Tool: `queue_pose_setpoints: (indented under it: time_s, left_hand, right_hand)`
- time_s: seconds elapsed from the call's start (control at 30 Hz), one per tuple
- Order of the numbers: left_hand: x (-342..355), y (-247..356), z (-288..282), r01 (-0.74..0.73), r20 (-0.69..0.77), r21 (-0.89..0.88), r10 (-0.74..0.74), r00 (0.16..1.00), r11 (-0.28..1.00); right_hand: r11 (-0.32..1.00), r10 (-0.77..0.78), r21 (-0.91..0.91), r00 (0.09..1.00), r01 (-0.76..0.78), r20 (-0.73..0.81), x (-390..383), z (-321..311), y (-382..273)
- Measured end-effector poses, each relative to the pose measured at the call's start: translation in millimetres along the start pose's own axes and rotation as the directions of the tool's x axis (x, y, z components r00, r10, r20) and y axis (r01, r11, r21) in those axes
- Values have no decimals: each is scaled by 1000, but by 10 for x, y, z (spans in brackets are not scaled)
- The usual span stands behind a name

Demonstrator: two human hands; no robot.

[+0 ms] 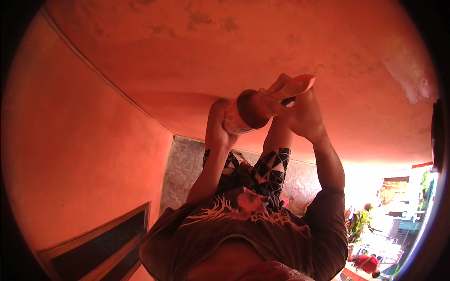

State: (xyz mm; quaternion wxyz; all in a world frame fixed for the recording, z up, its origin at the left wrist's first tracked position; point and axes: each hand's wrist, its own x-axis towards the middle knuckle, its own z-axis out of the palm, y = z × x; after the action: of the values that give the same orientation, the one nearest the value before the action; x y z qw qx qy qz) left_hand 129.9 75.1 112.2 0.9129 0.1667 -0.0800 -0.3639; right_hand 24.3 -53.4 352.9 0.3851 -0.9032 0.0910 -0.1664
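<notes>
My left hand [216,122] grips a paint-smeared cylindrical can [234,119] around its side, holding it tilted with its dark opening toward the right. My right hand [300,114] is closed on a paint-stained brush [300,86] beside the can's mouth; which part of the brush is inside the can, if any, I cannot tell. Both hands are raised in front of the orange wall [234,47], above my patterned shorts.
At left an orange side wall [75,140] holds a dark framed window [98,239]. A pale patch [405,77] marks the right of the wall ahead. Grey tiled floor [178,164] lies below. A bright opening at right shows plants [361,225] and a person in red [365,262].
</notes>
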Motion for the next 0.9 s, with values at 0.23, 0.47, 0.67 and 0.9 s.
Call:
queue_pose_setpoints:
  time_s: [0.23,0.47,0.67,0.9]
  left_hand:
    - [-6,39,166,45,-112,74,-37,993,996]
    - [254,110,-87,71,-30,-203,-78,996,977]
    - [428,584,136,-41,-40,-229,33,999,973]
    - [312,1057,-114,-256,-181,-206,220,958,944]
  right_hand:
    - [767,-296,-579,953,277,64,80,138,-298]
    - [950,-302,62,950,307,-81,309,15,-27]
    - [622,69,711,881,329,-469,785,300,100]
    - [101,-90,887,892,451,-444,1591,555,-473]
